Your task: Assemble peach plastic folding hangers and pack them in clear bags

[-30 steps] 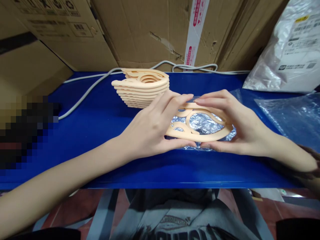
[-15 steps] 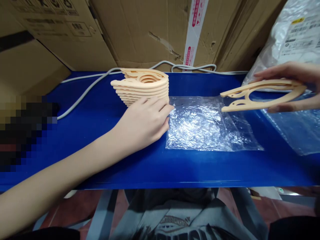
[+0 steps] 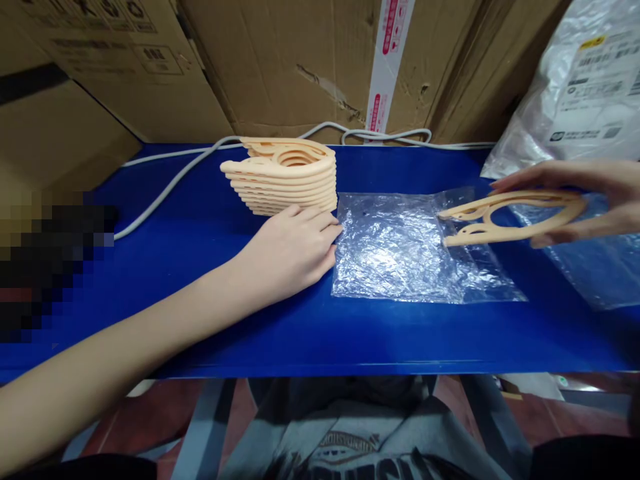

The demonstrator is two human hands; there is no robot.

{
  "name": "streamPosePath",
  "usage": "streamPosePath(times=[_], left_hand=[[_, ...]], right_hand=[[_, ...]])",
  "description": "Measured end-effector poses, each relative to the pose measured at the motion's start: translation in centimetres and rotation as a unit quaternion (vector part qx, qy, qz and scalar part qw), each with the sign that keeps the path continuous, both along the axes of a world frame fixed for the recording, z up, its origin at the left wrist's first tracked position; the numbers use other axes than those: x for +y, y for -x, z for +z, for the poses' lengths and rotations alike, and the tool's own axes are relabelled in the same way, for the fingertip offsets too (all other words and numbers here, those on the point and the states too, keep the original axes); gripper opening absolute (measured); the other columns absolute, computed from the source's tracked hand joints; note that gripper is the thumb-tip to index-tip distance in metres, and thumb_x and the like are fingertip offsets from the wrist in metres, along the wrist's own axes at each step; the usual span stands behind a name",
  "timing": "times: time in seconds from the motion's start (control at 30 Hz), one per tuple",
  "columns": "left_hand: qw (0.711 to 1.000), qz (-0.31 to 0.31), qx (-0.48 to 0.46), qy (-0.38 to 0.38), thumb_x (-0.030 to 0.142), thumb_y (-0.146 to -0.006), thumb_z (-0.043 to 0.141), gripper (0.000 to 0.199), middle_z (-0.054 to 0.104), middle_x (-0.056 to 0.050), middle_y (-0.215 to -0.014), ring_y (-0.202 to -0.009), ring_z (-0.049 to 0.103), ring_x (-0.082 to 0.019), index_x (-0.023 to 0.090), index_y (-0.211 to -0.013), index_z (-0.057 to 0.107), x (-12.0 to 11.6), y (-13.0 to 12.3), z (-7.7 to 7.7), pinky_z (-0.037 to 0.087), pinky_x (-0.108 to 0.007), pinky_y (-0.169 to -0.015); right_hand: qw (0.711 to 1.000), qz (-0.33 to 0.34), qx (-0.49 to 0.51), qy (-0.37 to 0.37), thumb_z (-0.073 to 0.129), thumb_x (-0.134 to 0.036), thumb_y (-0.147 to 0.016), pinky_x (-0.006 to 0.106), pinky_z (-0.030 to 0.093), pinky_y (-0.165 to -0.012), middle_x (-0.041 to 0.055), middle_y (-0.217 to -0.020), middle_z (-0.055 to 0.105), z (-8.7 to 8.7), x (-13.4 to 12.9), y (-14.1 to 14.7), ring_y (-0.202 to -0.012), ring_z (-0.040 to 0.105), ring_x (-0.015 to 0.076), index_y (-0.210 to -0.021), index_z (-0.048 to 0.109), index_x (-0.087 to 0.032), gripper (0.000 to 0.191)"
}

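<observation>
My right hand (image 3: 595, 200) grips a beige plastic folding hanger (image 3: 515, 237) by its rounded end, thumb below and fingers above. The hanger's two narrow tips point left, over the right part of a clear plastic bag (image 3: 395, 247) lying flat on the blue tabletop. My left hand (image 3: 300, 247) rests at the bag's left edge, its fingers curled together and closed on that edge; the fingertips are partly hidden. Just behind it stands a neat stack of matching beige hangers (image 3: 285, 187), all facing the same way.
More clear plastic bags (image 3: 600, 267) lie at the right on the blue table (image 3: 350, 340). A white plastic parcel (image 3: 560, 107) with labels stands behind them. Cardboard boxes (image 3: 280, 60) line the back. A white cable (image 3: 165, 200) runs along the table's rear and left.
My right hand has lowered the hanger toward the bag, its tips now nearer the bag's right part. My left hand has shifted slightly down, away from the stack.
</observation>
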State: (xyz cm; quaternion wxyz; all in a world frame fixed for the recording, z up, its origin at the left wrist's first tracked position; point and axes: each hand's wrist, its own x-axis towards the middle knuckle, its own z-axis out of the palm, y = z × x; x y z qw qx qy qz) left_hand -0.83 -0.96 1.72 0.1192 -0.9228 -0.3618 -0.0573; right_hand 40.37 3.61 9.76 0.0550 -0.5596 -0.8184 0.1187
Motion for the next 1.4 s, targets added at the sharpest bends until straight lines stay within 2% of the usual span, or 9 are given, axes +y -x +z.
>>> streamPosePath(times=[0.1,0.2,0.4,0.53,0.67,0.87,1.07,1.27,1.4], left_hand=[[1.000,0.000,-0.007,0.014,0.027,-0.103,0.045,0.037,0.074,-0.011,-0.129,-0.114,0.070,-0.028,0.013,-0.122,0.073,-0.1,0.1,0.1,0.052,-0.040,-0.093],[1.000,-0.005,-0.010,0.008,0.031,-0.103,0.046,0.040,0.074,-0.013,-0.129,-0.114,0.070,-0.030,0.010,-0.123,0.073,-0.2,0.2,0.1,0.053,-0.041,-0.093],[1.000,-0.010,0.004,0.010,0.037,-0.104,0.046,0.045,0.071,-0.014,-0.133,-0.115,0.069,-0.031,0.009,-0.129,0.071,-0.2,0.3,0.2,0.053,-0.043,-0.094],[1.000,-0.007,0.011,0.020,0.038,-0.103,0.048,0.047,0.070,-0.015,-0.135,-0.117,0.069,-0.032,0.008,-0.132,0.069,-0.3,0.3,0.5,0.054,-0.042,-0.097],[0.999,-0.006,0.015,0.033,0.043,-0.101,0.050,0.053,0.069,-0.016,-0.137,-0.120,0.067,-0.033,0.007,-0.136,0.067,-0.5,0.4,0.7,0.053,-0.043,-0.100],[0.998,-0.003,0.024,0.050,0.049,-0.100,0.049,0.061,0.067,-0.018,-0.140,-0.126,0.064,-0.035,0.005,-0.140,0.064,-0.6,0.3,0.9,0.051,-0.044,-0.105],[0.999,-0.003,0.018,0.050,0.047,-0.101,0.050,0.068,0.067,-0.018,-0.138,-0.126,0.064,-0.032,0.004,-0.153,0.049,-0.8,0.4,1.1,0.051,-0.040,-0.105],[0.998,-0.009,0.018,0.058,0.047,-0.101,0.048,0.060,0.066,-0.018,-0.138,-0.121,0.065,-0.032,0.009,-0.147,0.056,-0.7,0.4,1.0,0.052,-0.042,-0.103],[0.998,-0.017,0.009,0.061,0.046,-0.101,0.048,0.055,0.066,-0.017,-0.134,-0.118,0.066,-0.032,0.012,-0.144,0.058,-0.6,0.4,0.9,0.054,-0.042,-0.099]], right_hand=[[0.997,0.040,0.019,0.065,0.071,-0.087,-0.068,0.049,0.056,-0.094,0.0075,-0.128,0.074,-0.8,-0.3,1.8,-0.112,0.070,0.0318,-0.131,0.068,-0.039,0.079],[0.996,0.062,0.021,0.063,0.073,-0.077,-0.077,0.048,0.053,-0.101,0.0080,-0.139,0.068,-1.5,-0.4,3.2,-0.121,0.066,0.0314,-0.139,0.062,-0.036,0.076],[0.994,0.108,0.006,0.028,0.074,-0.066,-0.084,0.046,0.051,-0.102,0.0107,-0.139,0.066,-3.3,-0.4,5.5,-0.119,0.065,0.0308,-0.143,0.057,-0.028,0.072],[0.993,0.101,0.043,0.044,0.076,-0.059,-0.086,0.040,0.052,-0.099,0.0123,-0.142,0.063,-4.0,-0.6,7.0,-0.118,0.064,0.0276,-0.148,0.051,-0.023,0.076],[0.991,0.102,0.041,0.069,0.072,-0.059,-0.088,0.038,0.052,-0.098,0.0138,-0.144,0.062,-4.2,-0.3,6.5,-0.121,0.063,0.0281,-0.149,0.050,-0.022,0.075],[0.994,0.077,0.023,0.072,0.070,-0.077,-0.079,0.039,0.052,-0.080,0.0129,-0.114,0.072,-4.6,0.7,4.8,-0.095,0.067,0.0267,-0.146,0.055,-0.021,0.088],[0.988,0.097,0.118,0.008,0.067,-0.072,-0.085,0.040,0.052,-0.078,0.0138,-0.114,0.070,-6.1,0.3,7.7,-0.089,0.063,0.0248,-0.156,0.044,-0.016,0.093],[0.983,0.079,0.163,-0.015,0.070,-0.072,-0.081,0.041,0.052,-0.074,0.0123,-0.113,0.072,-7.2,0.3,8.4,-0.086,0.064,0.0267,-0.151,0.051,-0.021,0.089],[0.983,0.066,0.165,-0.038,0.073,-0.069,-0.080,0.040,0.050,-0.073,0.0112,-0.110,0.072,-7.7,0.4,8.6,-0.079,0.062,0.0243,-0.148,0.055,-0.021,0.084]])
